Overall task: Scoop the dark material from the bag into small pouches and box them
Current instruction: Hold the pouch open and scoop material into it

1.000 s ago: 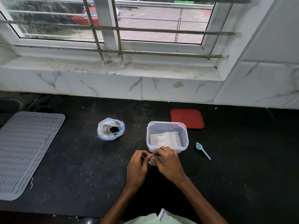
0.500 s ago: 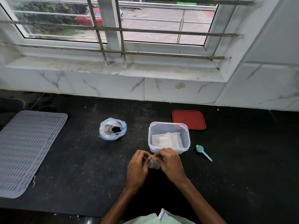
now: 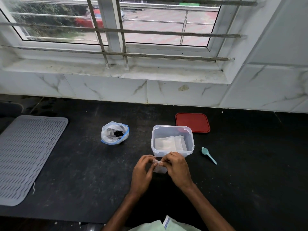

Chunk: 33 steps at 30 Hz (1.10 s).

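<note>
Holding white pouches (image 3: 168,144): clear box (image 3: 190,147); bag (image 3: 115,133) dark material (image 3: 118,133).

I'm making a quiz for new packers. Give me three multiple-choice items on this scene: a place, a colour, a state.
1. Where is the teal scoop? A. on the counter, right of the clear container B. inside the container C. on the lid
2. What colour is the lid? A. blue B. red C. white
3. The small pouch is: A. lying loose B. pinched by the left hand and right hand C. inside the container
Answers: A, it lies on bare counter beside the container; B, the lid is red; B, fingers of both hands pinch its top.
</note>
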Each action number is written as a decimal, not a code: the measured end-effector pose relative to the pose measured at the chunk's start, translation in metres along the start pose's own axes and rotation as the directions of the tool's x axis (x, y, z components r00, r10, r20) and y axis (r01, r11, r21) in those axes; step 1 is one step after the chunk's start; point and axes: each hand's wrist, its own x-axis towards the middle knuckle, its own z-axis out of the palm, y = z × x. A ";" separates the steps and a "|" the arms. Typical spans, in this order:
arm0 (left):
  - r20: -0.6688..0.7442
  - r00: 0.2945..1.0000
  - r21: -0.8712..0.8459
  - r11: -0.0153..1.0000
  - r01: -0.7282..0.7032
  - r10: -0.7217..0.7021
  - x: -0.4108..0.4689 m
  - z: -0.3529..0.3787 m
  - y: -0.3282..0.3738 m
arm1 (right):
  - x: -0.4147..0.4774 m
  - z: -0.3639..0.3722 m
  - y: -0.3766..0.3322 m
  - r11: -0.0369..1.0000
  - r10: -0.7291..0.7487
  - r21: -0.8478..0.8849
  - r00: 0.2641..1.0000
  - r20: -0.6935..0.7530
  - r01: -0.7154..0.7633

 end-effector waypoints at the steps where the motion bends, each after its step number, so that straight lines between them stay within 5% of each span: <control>1: -0.013 1.000 -0.020 1.000 0.012 -0.013 0.000 0.000 0.002 | 0.000 0.000 0.000 0.999 0.019 0.043 1.000 0.007 -0.019; 8: -0.100 0.979 -0.127 0.978 0.163 -0.176 -0.002 0.003 0.000 | -0.003 -0.007 0.009 0.982 0.120 0.143 0.992 0.030 -0.123; 15: 0.208 0.959 -0.267 0.932 0.244 -0.191 -0.006 0.000 -0.004 | -0.005 -0.015 0.009 0.990 0.099 0.108 0.995 -0.028 -0.095; 23: 0.162 0.945 -0.284 0.903 0.322 -0.285 -0.012 0.007 -0.010 | -0.007 -0.013 0.017 0.982 0.105 0.163 0.990 -0.090 -0.090; 33: -0.015 0.970 0.080 0.967 0.244 -0.243 0.010 0.020 -0.034 | 0.003 -0.010 0.011 0.991 -0.056 -0.126 0.995 -0.077 0.046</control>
